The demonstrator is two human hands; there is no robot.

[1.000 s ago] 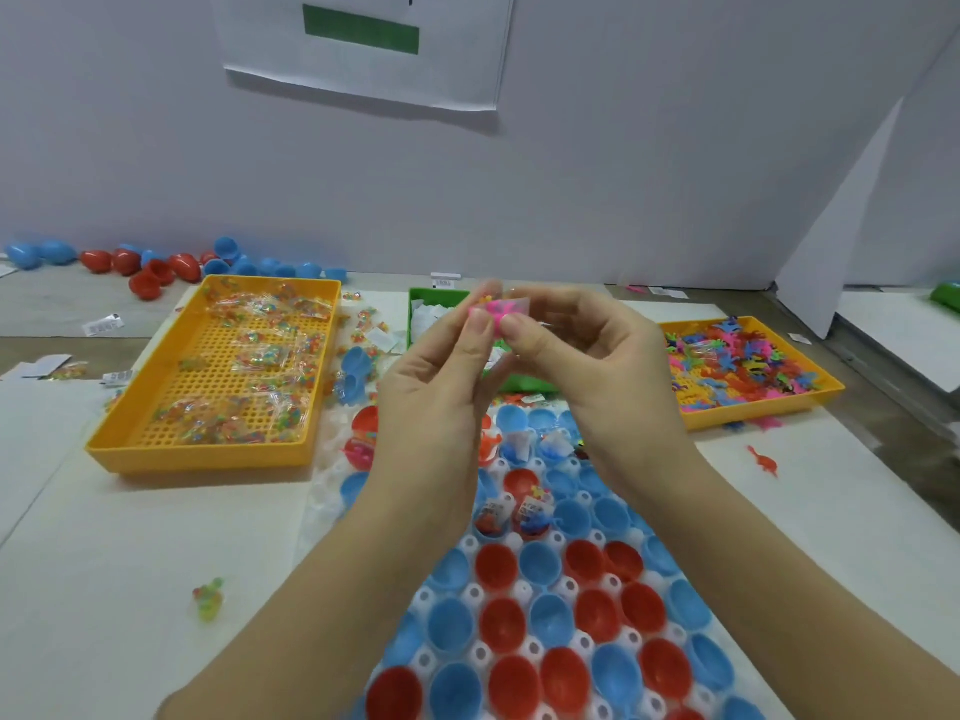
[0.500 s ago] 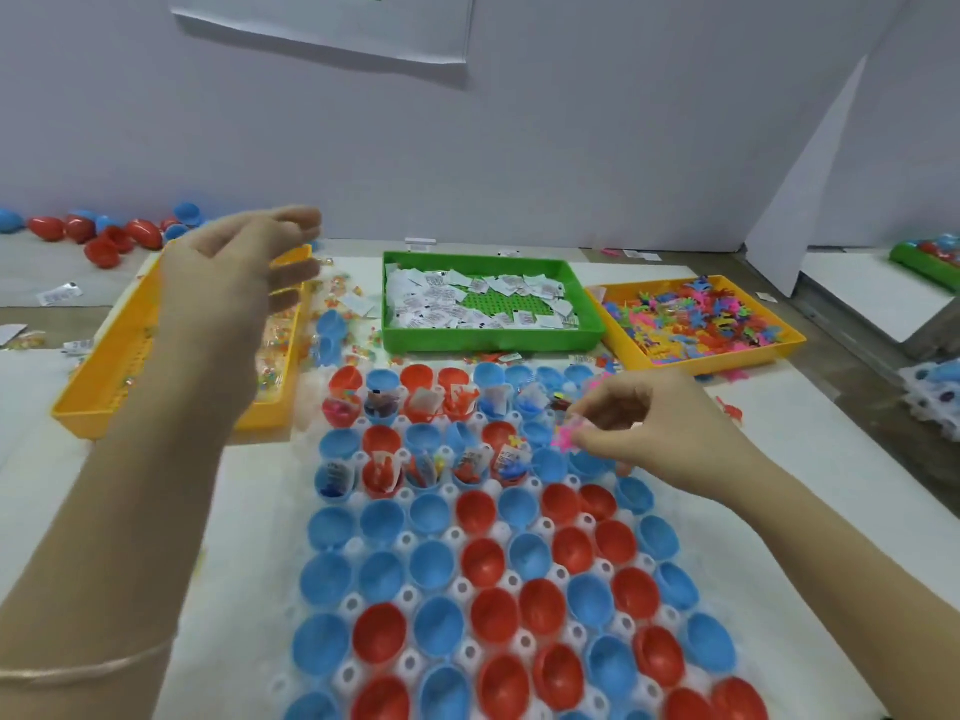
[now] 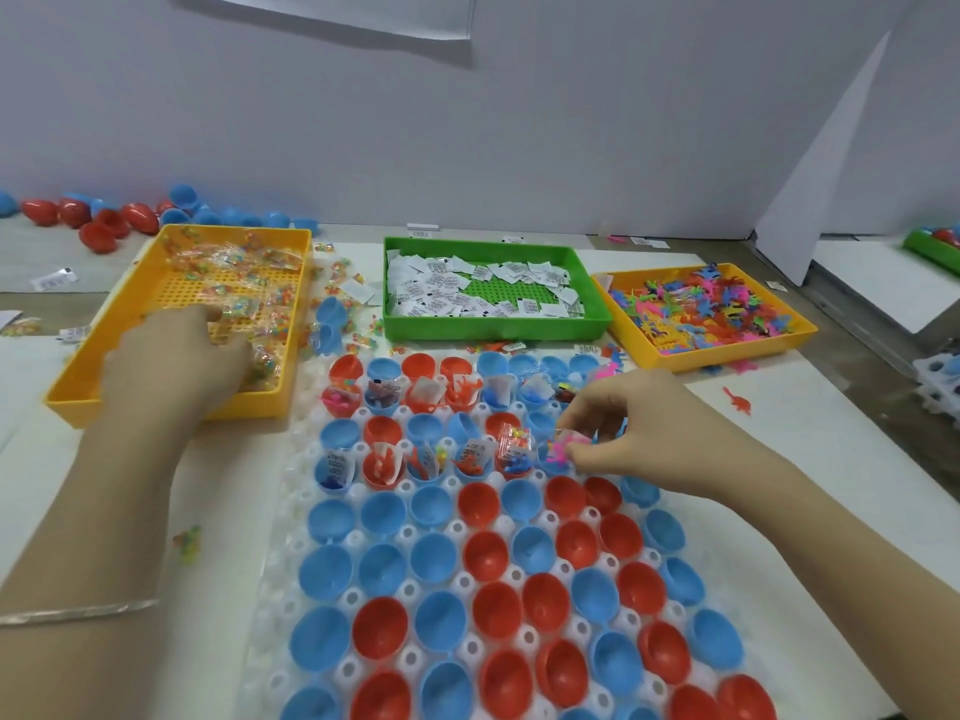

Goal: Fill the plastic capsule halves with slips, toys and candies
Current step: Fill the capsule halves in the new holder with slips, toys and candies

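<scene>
Reaching into the yellow candy tray (image 3: pixel 78 388), my left hand (image 3: pixel 176 356) lies palm down among the candy packets (image 3: pixel 234 272). It is blurred and I see only its back, so I cannot tell whether the fingers have closed on a packet or merely touch the heap. A thin bracelet (image 3: pixel 78 610) crosses that forearm, which is cut off at the left edge of view.

My right hand (image 3: pixel 644 433) pinches a pink toy (image 3: pixel 562 453) between thumb and forefinger, with the other fingers loosely curled. The toy is at the mouth of a blue half at the right end of the nearer filled row; whether it touches the rim I cannot make out. The hand hides the halves behind it.

The capsule halves (image 3: pixel 431 558), red and blue, stand open side up in a white holder (image 3: pixel 291 475). Two rows hold slips, toys and candies, though the contents are too small to sort one by one. The nearest rows run off the bottom of the picture.

Beyond the holder sit a green tray (image 3: pixel 493 331) of slips (image 3: pixel 467 288) and, to its right, a toy tray (image 3: pixel 727 357) heaped with toys (image 3: pixel 701 309), a tangle of colours with no single shape clear. Loose capsules (image 3: pixel 104 220) lie at the far left, some cut by the edge. A red toy (image 3: pixel 737 402) lies on the table beside my right hand.
</scene>
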